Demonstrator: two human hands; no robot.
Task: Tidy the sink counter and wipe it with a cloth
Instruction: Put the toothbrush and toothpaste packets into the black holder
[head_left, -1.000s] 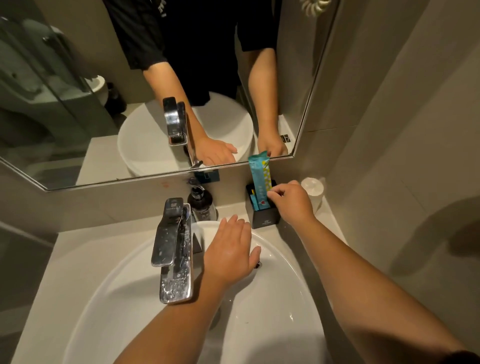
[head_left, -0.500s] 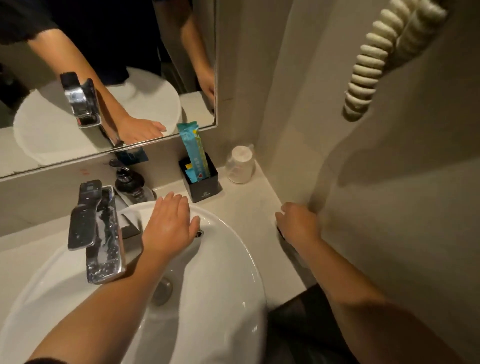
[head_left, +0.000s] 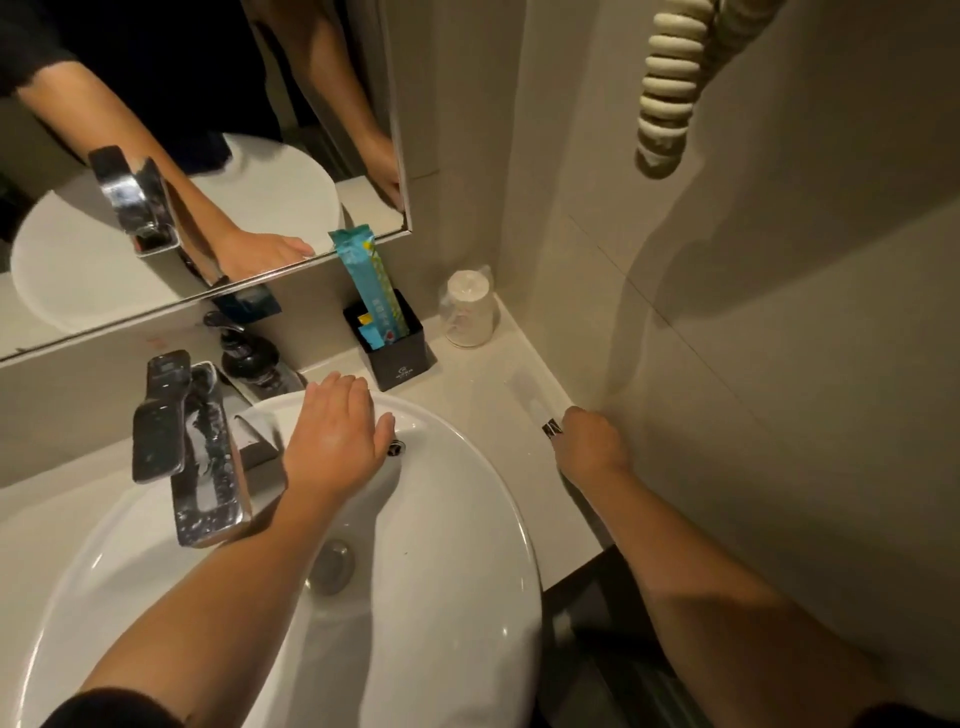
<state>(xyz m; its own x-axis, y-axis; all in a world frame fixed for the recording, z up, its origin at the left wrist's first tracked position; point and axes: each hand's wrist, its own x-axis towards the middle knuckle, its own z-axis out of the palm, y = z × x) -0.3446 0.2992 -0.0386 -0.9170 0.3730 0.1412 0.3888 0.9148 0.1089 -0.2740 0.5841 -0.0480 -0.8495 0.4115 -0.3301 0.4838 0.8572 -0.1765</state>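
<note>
My left hand (head_left: 336, 435) lies flat, fingers together, on the back rim of the white basin (head_left: 467, 519), holding nothing. My right hand (head_left: 589, 444) is closed on the dark-printed end of a long pale packet (head_left: 525, 391) that lies on the beige counter (head_left: 467, 384) along the right wall. A black square holder (head_left: 397, 353) with a tall teal packet (head_left: 371, 288) and small sachets stands at the back of the counter. No cloth is in view.
A chrome tap (head_left: 192, 447) overhangs the basin on the left, with a dark soap pump (head_left: 249, 358) behind it. A wrapped cup (head_left: 467, 309) stands in the back right corner. A coiled cord (head_left: 667, 88) hangs on the right wall. A mirror (head_left: 182, 156) is behind.
My right hand left the black holder, moved down along the right wall and closed on the pale packet's end. My left hand stayed on the basin rim. The view swung right.
</note>
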